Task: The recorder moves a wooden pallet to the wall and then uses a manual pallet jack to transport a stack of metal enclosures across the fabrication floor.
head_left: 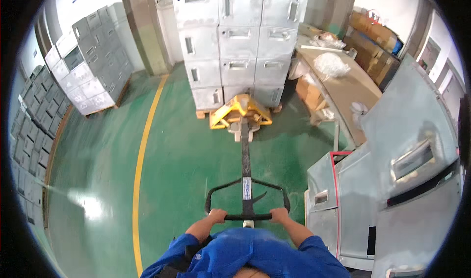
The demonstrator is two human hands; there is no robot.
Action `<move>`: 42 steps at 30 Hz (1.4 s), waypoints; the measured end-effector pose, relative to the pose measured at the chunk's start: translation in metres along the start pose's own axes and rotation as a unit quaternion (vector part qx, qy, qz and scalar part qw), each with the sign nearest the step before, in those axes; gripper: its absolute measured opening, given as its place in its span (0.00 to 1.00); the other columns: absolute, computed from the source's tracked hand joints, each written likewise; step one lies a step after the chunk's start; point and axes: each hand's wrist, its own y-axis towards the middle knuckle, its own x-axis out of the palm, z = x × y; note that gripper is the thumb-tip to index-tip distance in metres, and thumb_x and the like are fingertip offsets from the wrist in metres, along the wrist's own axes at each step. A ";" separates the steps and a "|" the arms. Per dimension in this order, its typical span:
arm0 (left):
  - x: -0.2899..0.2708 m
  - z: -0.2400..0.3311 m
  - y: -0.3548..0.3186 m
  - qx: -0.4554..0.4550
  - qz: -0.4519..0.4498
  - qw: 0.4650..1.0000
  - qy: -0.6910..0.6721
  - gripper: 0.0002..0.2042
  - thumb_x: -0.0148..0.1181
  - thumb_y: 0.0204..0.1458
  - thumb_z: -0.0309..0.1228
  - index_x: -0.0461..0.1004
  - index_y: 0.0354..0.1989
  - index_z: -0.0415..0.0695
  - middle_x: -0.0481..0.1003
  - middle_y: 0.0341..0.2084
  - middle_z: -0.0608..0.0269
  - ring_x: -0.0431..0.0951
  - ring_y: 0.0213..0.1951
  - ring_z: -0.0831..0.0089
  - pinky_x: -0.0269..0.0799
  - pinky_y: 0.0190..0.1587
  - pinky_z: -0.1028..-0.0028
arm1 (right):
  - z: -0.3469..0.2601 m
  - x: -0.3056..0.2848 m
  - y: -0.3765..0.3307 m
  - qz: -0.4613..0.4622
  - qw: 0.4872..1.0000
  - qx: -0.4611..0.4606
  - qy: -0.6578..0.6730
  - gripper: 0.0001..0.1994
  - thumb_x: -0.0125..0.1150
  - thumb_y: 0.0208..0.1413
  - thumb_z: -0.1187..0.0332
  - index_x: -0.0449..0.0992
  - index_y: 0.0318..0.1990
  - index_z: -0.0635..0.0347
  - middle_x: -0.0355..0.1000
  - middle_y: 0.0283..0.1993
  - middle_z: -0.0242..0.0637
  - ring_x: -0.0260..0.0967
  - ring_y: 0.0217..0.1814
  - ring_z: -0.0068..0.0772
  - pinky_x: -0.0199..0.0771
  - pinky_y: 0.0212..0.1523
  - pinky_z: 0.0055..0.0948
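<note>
Both my hands are wrapped round the black loop handle of a yellow pallet jack [242, 105]. My left hand [217, 215] grips the left end of the handle's crossbar [248, 217], and my right hand [279, 214] grips its right end. A dark shaft runs from the handle forward to the yellow body. A tall stack of pale grey metal boxes [239, 42] with slot-like openings stands on a wooden pallet [202, 114] just beyond the jack. The forks are hidden beneath the load.
To the right are grey metal panels [412, 126] and a worktable [360, 84] with clear plastic wrapping on it. More stacked grey boxes [100, 57] stand on pallets at the left. A yellow line [147, 131] runs along the green floor. A pillar [143, 28] rises behind.
</note>
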 end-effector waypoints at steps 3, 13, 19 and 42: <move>-0.085 0.005 -0.026 0.008 -0.006 1.000 0.005 0.14 0.54 0.33 0.38 0.73 0.32 0.53 0.74 0.28 0.60 0.74 0.35 0.60 0.70 0.35 0.62 | 0.007 -0.052 0.004 -0.012 1.000 -0.011 0.014 0.13 0.59 0.28 0.59 0.75 0.26 0.51 0.71 0.24 0.40 0.71 0.31 0.43 0.70 0.33 0.40; -0.149 0.019 -0.056 -0.103 0.159 0.982 -0.008 0.08 0.52 0.36 0.35 0.73 0.27 0.51 0.74 0.22 0.58 0.75 0.28 0.60 0.70 0.31 0.62 | -0.007 -0.102 0.008 0.273 0.962 -0.021 -0.009 0.08 0.60 0.28 0.62 0.71 0.17 0.54 0.68 0.18 0.39 0.67 0.24 0.41 0.60 0.27 0.38; -0.078 0.017 -0.025 -0.011 -0.028 1.000 0.009 0.14 0.56 0.37 0.40 0.73 0.34 0.52 0.74 0.27 0.60 0.75 0.34 0.61 0.70 0.34 0.62 | 0.004 -0.015 0.002 0.075 0.997 0.008 -0.017 0.06 0.56 0.29 0.63 0.73 0.19 0.51 0.70 0.21 0.39 0.68 0.24 0.41 0.62 0.26 0.39; -0.192 0.003 -0.037 -0.022 0.018 0.998 -0.047 0.16 0.56 0.34 0.38 0.72 0.35 0.52 0.73 0.29 0.57 0.74 0.34 0.59 0.70 0.36 0.62 | 0.010 -0.147 0.023 0.089 0.996 -0.009 0.006 0.13 0.61 0.29 0.57 0.72 0.24 0.51 0.71 0.23 0.39 0.69 0.29 0.44 0.66 0.29 0.41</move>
